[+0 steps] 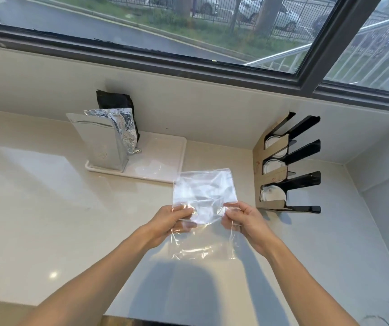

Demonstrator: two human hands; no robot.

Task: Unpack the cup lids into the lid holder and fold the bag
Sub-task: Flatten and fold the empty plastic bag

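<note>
While we stand at the pale counter (36, 208), the lid holder (290, 165) by the wall already shows cup lids (273, 195) in its slots. We hold the clear bag (204, 196) above the counter, our left hand (172, 220) and right hand (243, 220) each pinched shut on its mid-edges. It looks feather-light, limp and slippery, so we would grip the corners firmly when folding.

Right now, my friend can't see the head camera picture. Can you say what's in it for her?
Two bare hands, the left hand and right hand, pinch a clear plastic bag above a pale counter. To the right a lid holder has white cup lids in its slots. Behind, foil pouches stand on a white tray under a window.
</note>
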